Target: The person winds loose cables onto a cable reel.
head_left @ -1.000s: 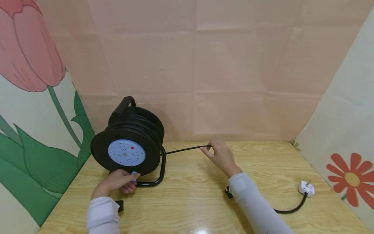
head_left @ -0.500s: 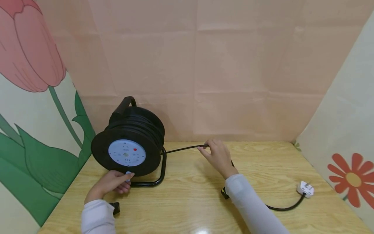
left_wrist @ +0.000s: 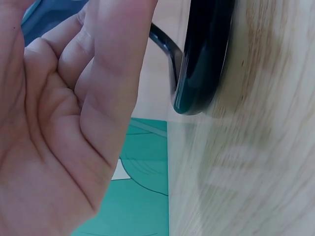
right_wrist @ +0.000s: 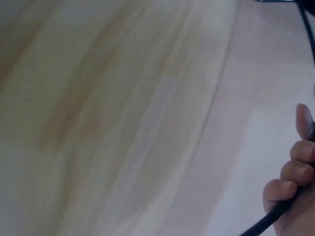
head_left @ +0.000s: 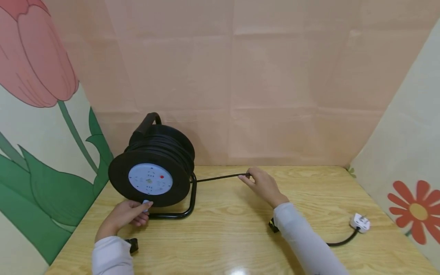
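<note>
A black cable reel (head_left: 151, 183) with a pale blue socket panel stands at the left of the table on a black tube stand (head_left: 172, 216). Low on its front face, my left hand (head_left: 125, 215) pinches the small pale blue knob (head_left: 146, 205) between thumb and fingers. In the left wrist view, curled fingers show beside the stand's tube (left_wrist: 204, 59), while the knob is hidden. From the reel's right side a black cable (head_left: 220, 177) runs taut to my right hand (head_left: 264, 186), which grips it. The right wrist view shows fingers curled round that cable (right_wrist: 268, 221).
A white plug (head_left: 360, 223) on the cable's end lies at the table's right. Black wrist-worn gear shows at both cuffs. A pink backdrop (head_left: 275, 95) rises behind the table (head_left: 213, 244), and flower-printed panels flank both sides.
My left hand has moved left with the knob, and the reel's face has turned slightly clockwise. The right hand shifted a little left, then back right, still gripping the cable.
</note>
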Tool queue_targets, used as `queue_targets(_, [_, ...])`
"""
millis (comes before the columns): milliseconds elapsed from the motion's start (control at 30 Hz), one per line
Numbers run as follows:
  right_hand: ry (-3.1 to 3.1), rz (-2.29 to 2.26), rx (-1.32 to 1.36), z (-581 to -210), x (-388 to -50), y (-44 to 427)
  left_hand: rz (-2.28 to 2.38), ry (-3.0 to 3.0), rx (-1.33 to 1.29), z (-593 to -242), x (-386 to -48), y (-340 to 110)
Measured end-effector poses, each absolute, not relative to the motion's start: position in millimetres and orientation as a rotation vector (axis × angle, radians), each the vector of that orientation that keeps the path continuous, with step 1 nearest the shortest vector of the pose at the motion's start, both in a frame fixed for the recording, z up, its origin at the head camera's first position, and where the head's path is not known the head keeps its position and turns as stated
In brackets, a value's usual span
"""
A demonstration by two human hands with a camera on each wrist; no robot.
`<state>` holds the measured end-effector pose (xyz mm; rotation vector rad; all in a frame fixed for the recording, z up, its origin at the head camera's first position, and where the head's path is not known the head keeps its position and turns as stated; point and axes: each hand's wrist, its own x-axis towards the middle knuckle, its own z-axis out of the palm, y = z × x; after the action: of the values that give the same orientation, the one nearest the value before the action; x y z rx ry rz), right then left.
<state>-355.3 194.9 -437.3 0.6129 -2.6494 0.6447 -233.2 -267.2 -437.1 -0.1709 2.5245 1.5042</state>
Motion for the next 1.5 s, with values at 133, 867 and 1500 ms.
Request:
queue_targets(133, [-2.724, 0.656, 0.571, -435.9, -359.3, 216.1, 1.514, 2.527, -0.170, -436.5, -234.1, -268.0])
queue_targets(867, [-2.867, 0.642, 0.350, -427.8, -371.9, 321.6, 1.536, 2.550, -0.201, -436.3, -232.6, -273.3])
queue_targets(1500, [-2.758, 0.477, 0.147, -389.0, -332.1, 357.5, 1.551, 2.629, -0.246, -438.4, -228.5, -279.1])
